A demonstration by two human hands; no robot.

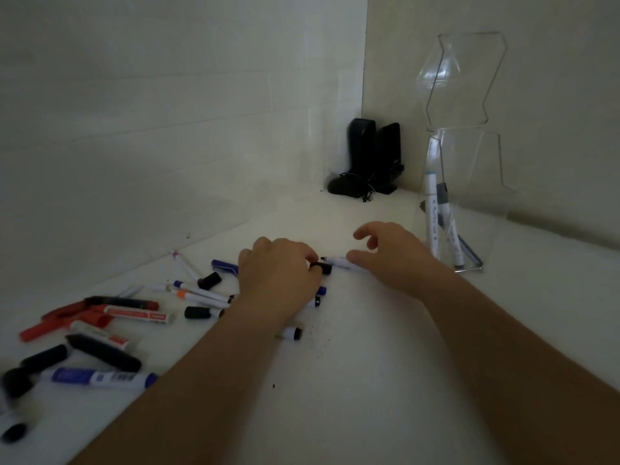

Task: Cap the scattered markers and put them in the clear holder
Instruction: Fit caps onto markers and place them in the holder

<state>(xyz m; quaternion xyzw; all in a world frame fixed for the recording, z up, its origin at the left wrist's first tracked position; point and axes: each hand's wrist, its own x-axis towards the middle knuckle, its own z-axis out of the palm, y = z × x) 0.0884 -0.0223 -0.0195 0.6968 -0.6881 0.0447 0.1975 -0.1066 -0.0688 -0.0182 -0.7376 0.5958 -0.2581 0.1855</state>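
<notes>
Left hand [278, 273] pinched a small black cap [323, 267] on the white surface [369, 364]. Right hand [389, 256] gripped a slim white black-tipped marker [339, 262], tip just beside the cap; forefinger raised. Clear acrylic holder [469, 196] stood near, right.

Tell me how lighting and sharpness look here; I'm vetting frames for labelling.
Head view: dim, greenish light; the clear holder shows only faint edge glare; wide-angle bending at the borders; left hand and right hand are reasonably sharp, while the black cap at the lower left is blurred.
</notes>
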